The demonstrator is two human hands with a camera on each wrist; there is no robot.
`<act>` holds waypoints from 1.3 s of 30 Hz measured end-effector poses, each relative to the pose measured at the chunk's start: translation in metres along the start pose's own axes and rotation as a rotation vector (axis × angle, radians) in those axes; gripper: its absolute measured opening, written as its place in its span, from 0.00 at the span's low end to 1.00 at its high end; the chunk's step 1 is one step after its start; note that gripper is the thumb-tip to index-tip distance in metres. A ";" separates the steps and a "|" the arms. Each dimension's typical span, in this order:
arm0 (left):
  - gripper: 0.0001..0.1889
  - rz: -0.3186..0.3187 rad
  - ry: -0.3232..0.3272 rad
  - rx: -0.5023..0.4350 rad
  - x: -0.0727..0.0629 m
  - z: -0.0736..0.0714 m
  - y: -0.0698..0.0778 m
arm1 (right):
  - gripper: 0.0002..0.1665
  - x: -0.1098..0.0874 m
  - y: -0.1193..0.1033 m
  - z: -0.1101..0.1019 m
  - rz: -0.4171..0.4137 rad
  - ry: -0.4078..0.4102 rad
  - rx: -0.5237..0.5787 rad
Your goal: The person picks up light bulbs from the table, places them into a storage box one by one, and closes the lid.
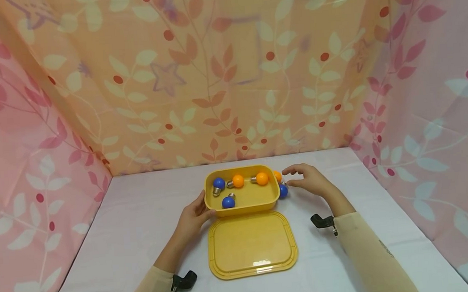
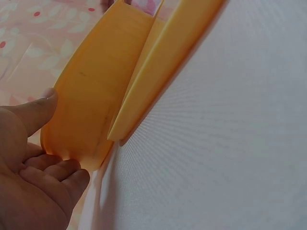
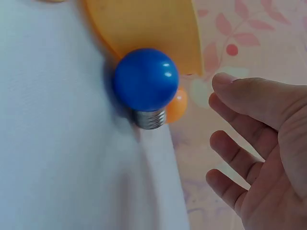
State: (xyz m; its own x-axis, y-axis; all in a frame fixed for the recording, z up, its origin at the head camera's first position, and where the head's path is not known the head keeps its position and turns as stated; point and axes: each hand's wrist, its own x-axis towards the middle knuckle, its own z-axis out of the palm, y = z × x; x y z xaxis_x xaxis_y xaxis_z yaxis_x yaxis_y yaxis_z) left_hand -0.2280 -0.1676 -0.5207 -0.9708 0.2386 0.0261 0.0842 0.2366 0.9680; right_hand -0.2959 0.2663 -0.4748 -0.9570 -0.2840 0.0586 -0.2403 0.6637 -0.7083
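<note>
A yellow plastic box (image 1: 243,210) holds two blue light bulbs (image 1: 219,184) and two orange light bulbs (image 1: 262,178), all with silver screw bases. My left hand (image 1: 191,216) grips the box's front left corner, thumb on the front wall and fingers at the left side. Just outside the right wall lie another blue bulb (image 3: 146,79) and, partly hidden behind it in the right wrist view, an orange bulb (image 3: 177,106). Beside these two, my right hand (image 1: 310,180) hovers with fingers spread and loosely bent, nothing between them.
Flat on the white-covered table (image 1: 142,223), a yellow lid (image 1: 252,243) lies directly in front of the box. Floral cloth (image 1: 213,75) hangs behind the table and along both sides. A black wrist camera (image 1: 323,221) sticks out from each sleeve.
</note>
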 end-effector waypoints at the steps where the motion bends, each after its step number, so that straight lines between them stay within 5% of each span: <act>1: 0.45 -0.004 0.000 -0.005 0.000 0.000 0.000 | 0.21 -0.001 0.003 0.002 0.007 -0.003 0.019; 16: 0.46 -0.011 -0.007 -0.009 -0.001 -0.001 -0.004 | 0.16 -0.004 0.023 0.023 0.047 -0.037 0.112; 24: 0.47 -0.014 -0.002 0.005 0.000 -0.002 0.000 | 0.22 0.000 0.033 0.029 -0.032 -0.071 0.169; 39: 0.46 -0.018 0.002 0.013 0.002 -0.001 0.000 | 0.23 -0.002 0.039 0.025 -0.025 -0.104 0.091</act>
State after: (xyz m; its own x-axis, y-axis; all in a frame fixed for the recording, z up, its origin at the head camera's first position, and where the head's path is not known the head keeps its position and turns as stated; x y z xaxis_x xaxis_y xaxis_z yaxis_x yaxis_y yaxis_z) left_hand -0.2299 -0.1686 -0.5203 -0.9725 0.2327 0.0095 0.0699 0.2526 0.9650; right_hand -0.2990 0.2758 -0.5207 -0.9278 -0.3729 0.0075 -0.2439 0.5914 -0.7686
